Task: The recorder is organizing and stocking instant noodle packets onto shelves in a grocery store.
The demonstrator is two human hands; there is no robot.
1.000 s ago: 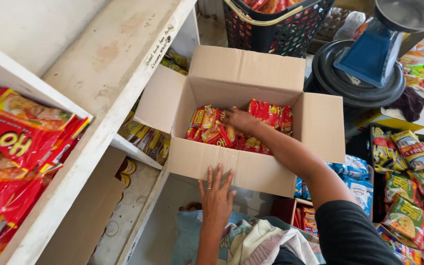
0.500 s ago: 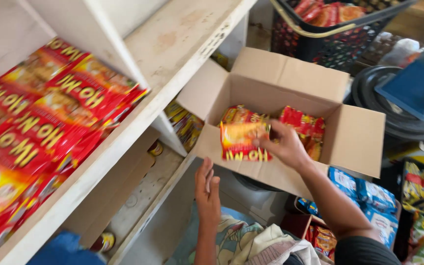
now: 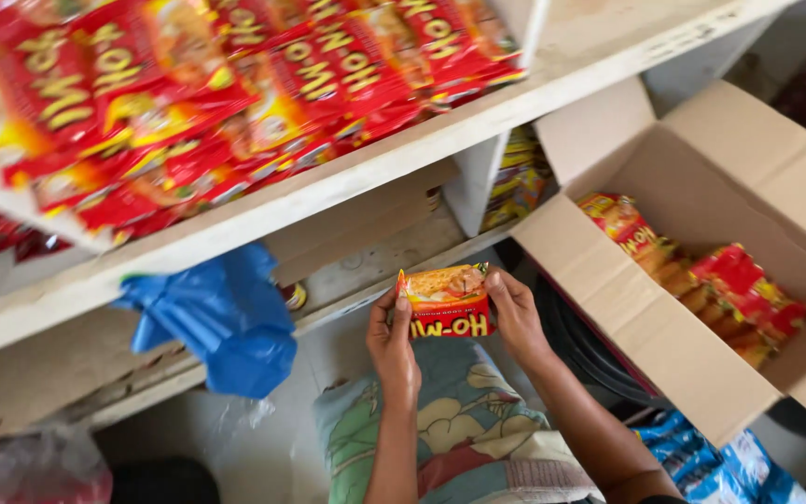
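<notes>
I hold a small stack of red and orange noodle packets (image 3: 444, 301) with both hands, in front of the lower shelf. My left hand (image 3: 392, 343) grips its left edge. My right hand (image 3: 516, 314) grips its right edge. To the right lies an open cardboard box (image 3: 701, 383) with several more of the same packets (image 3: 701, 280) inside. On the white upper shelf (image 3: 347, 177) above, many matching red packets (image 3: 216, 93) lie in overlapping rows.
A blue plastic bag (image 3: 221, 317) hangs over the lower shelf at the left. Yellow packets (image 3: 518, 182) sit in a shelf compartment behind the box. Blue packets (image 3: 711, 462) lie under the box. My patterned cloth-covered lap (image 3: 450, 439) is below my hands.
My right hand lifted packets out of the box and brought them left to the shelf front. My left hand left the box wall and took hold of them. The view swung left.
</notes>
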